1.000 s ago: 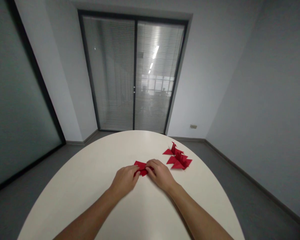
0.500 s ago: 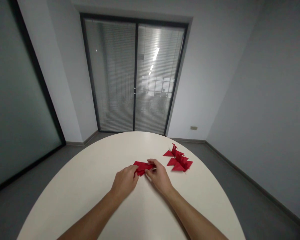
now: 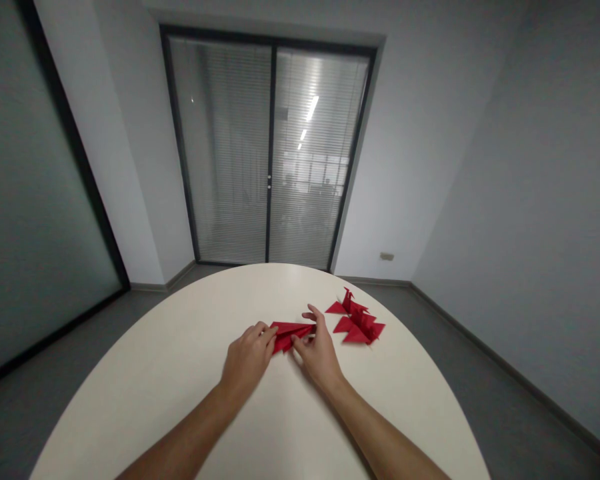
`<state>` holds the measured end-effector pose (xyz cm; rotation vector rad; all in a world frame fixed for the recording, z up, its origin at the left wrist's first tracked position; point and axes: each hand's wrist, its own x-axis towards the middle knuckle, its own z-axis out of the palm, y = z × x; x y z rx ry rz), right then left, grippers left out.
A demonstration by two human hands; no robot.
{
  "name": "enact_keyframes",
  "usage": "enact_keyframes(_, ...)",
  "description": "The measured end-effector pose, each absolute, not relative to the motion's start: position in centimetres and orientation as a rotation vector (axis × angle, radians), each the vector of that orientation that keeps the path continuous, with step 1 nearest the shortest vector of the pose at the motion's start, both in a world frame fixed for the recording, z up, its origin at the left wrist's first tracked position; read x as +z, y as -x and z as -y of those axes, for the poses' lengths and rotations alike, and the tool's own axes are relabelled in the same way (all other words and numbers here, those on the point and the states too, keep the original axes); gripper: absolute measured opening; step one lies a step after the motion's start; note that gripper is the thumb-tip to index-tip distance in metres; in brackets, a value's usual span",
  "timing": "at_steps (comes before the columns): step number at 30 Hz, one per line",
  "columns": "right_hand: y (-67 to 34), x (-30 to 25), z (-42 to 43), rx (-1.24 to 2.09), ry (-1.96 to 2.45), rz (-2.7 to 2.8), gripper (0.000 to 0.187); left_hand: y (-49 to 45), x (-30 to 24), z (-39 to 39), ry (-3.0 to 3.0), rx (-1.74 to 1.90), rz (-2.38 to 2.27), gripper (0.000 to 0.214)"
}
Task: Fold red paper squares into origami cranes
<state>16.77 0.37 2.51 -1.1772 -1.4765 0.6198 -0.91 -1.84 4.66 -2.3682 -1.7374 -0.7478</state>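
Note:
A piece of folded red paper (image 3: 291, 331) lies between my hands near the middle of the table, its folds pointing to the right. My left hand (image 3: 250, 350) grips its left end, with fingers closed over the edge. At the paper's right part, my right hand (image 3: 320, 350) has its thumb on the near edge, while some fingers are raised above the far side. Part of the paper is hidden behind my fingers. To the right lie several red origami cranes (image 3: 360, 323), close together and partly overlapping.
The round cream table (image 3: 180, 400) has a curved edge on both sides. Past it stands a glazed double door (image 3: 270, 153) with blinds. A frosted glass panel (image 3: 40, 200) is on the left, and a plain wall (image 3: 540, 200) on the right.
My right hand's fingers have lifted and spread off the paper's right end, with the thumb still at it. More of the paper's long folded shape shows. The cranes have not moved.

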Motion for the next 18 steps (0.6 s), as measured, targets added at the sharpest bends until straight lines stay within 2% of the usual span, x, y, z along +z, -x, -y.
enact_keyframes(4, -16.6, 2.9, -0.3, 0.670, 1.114, 1.379, 0.083, 0.9, 4.7, 1.9, 2.392, -0.918, 1.706, 0.031)
enact_keyframes(9, -16.6, 3.3, 0.1, 0.678, 1.109, 1.506, 0.072, 0.8, 4.5, 1.7, 2.425, -1.034, 1.782, 0.033)
enact_keyframes(14, -16.6, 3.4, 0.6, 0.657, 1.102, 1.609, 0.072, 0.9, 3.9, 1.1, 2.365, -1.112, 2.024, 0.032)
enact_keyframes(18, -16.8, 2.9, 0.4, 0.620, 1.092, 1.712, 0.070, 1.4, 3.0, -0.1, 2.338, -1.534, 2.130, 0.033)
